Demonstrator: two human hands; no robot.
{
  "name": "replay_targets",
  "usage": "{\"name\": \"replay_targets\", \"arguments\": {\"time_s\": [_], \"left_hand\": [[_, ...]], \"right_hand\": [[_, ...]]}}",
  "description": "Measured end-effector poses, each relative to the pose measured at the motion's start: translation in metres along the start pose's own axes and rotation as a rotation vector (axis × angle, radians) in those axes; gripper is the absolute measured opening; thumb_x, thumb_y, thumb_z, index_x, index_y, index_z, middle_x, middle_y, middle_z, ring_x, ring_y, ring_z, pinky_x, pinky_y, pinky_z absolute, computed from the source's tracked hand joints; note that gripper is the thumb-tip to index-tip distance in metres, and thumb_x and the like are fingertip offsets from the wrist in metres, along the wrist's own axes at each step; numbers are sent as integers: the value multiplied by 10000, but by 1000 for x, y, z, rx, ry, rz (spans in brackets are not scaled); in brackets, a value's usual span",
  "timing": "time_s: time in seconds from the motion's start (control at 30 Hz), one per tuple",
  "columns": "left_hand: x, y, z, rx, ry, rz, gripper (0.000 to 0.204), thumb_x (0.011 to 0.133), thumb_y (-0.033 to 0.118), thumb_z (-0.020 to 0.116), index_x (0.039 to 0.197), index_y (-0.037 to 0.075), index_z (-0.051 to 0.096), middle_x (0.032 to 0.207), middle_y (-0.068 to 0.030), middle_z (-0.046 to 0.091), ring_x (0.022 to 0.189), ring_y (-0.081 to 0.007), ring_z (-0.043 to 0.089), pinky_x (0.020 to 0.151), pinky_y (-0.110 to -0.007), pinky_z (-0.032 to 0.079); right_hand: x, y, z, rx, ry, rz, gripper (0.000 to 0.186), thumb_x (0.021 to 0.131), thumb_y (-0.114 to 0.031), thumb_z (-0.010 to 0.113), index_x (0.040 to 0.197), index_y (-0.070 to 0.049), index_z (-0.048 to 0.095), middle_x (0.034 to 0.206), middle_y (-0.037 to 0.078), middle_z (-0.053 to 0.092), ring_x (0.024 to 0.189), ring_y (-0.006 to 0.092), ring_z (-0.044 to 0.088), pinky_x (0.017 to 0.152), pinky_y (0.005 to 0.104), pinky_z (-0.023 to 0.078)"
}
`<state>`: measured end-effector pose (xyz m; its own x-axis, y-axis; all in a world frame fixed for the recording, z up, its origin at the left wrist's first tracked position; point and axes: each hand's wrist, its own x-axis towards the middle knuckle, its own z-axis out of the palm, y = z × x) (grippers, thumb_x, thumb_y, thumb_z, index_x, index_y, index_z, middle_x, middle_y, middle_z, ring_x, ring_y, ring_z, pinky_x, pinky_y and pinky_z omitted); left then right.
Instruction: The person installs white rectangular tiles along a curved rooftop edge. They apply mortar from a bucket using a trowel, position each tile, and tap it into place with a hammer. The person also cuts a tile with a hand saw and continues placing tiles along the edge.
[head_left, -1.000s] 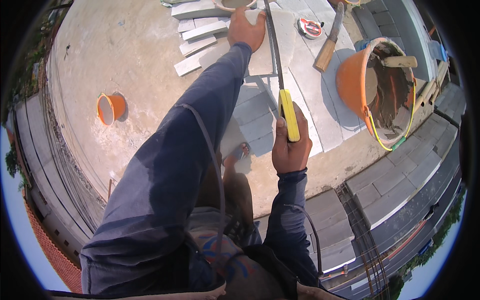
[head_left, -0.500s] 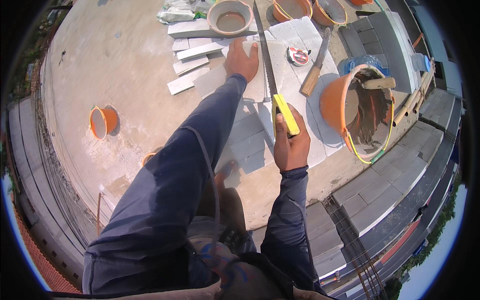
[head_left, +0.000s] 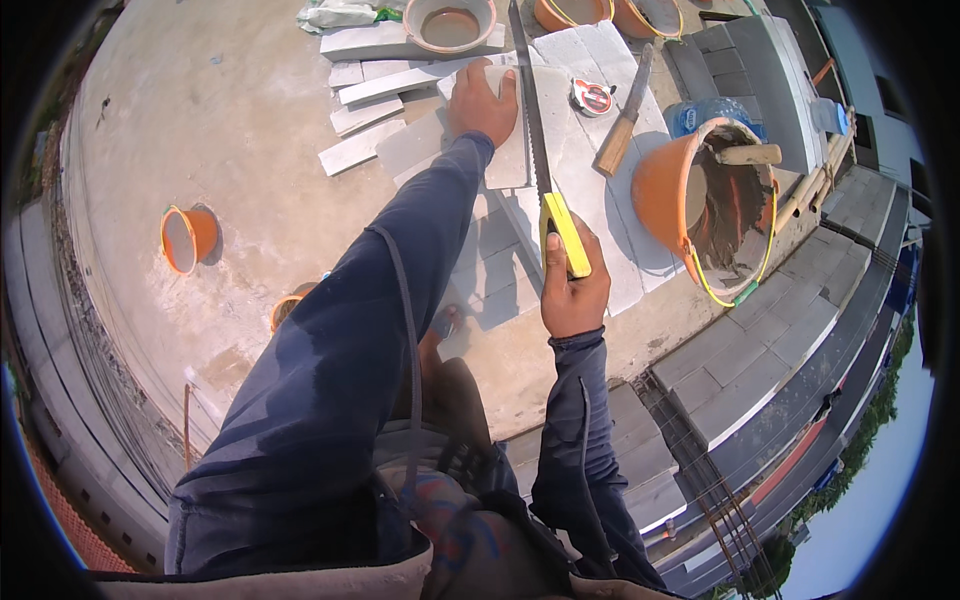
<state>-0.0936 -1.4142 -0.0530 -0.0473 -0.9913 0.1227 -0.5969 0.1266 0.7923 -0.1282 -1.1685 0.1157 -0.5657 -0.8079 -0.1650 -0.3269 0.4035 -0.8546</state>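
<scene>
My right hand (head_left: 576, 290) is wrapped round the yellow handle of a hand saw (head_left: 541, 140). The long toothed blade points away from me and lies along the right edge of a pale block (head_left: 507, 165). Pressed on top of that block is my left hand (head_left: 482, 105), fingers spread, just left of the blade. To the right, a round tape measure (head_left: 593, 97) and a long-bladed tool with a wooden handle (head_left: 618, 142) rest on a larger white block (head_left: 635, 205).
An orange bucket (head_left: 660, 190) of wet mortar, with a wooden-handled tool across it, stands at right. Behind it are a water bottle (head_left: 715, 115) and stacked grey blocks (head_left: 790, 90). Cut strips (head_left: 362, 147) and a mortar basin (head_left: 450, 42) sit farther off. A small orange bucket (head_left: 205, 232) stands left.
The saw and my right hand have drawn slightly toward me against the blocks. My left hand stays on the block. The whole view has shifted a little.
</scene>
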Motion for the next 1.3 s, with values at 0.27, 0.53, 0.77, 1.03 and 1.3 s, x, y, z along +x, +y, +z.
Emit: {"name": "replay_targets", "arguments": {"time_s": [0.27, 0.53, 0.77, 1.03, 1.3], "left_hand": [[11, -9, -4, 42, -59, -79, 495, 1007, 440, 639, 1335, 74, 576, 1314, -216, 627, 1234, -407, 625, 1039, -497, 498], [5, -9, 1, 58, -65, -65, 500, 1005, 431, 626, 1369, 97, 556, 1359, -164, 622, 1264, -368, 617, 1050, -496, 487], [4, -3, 0, 25, -74, -86, 508, 1019, 433, 619, 1382, 83, 552, 1417, -164, 596, 1316, -364, 589, 1085, -486, 472], [5, -6, 4, 82, -14, -17, 479, 1018, 424, 634, 1355, 93, 557, 1352, -175, 623, 1249, -386, 620, 1034, -508, 492], [10, 0, 3, 51, -37, -39, 507, 1003, 469, 614, 1354, 106, 572, 1361, -167, 611, 1268, -370, 613, 1067, -484, 480]], "right_hand": [[-110, 46, -16, -45, -28, -45, 487, 1056, -160, 612, 1489, 46, 526, 1323, 291, 681, 1185, 378, 719, 1000, 408, 558], [7, 27, 20, 4, 62, -72, 465, 1043, -278, 659, 1403, 8, 592, 1190, 285, 715, 1074, 420, 735, 901, 418, 577], [-169, 96, -22, -48, 79, -108, 487, 1011, -239, 698, 1419, 4, 591, 1267, 283, 693, 1128, 411, 722, 894, 427, 590], [-17, 38, 10, 91, 67, -64, 420, 1033, -229, 676, 1370, 12, 610, 1193, 270, 713, 1082, 435, 722, 897, 400, 578], [-200, 128, -9, -16, 82, -20, 483, 1001, -152, 665, 1432, 45, 568, 1303, 268, 701, 1198, 358, 719, 1007, 417, 568]]}}
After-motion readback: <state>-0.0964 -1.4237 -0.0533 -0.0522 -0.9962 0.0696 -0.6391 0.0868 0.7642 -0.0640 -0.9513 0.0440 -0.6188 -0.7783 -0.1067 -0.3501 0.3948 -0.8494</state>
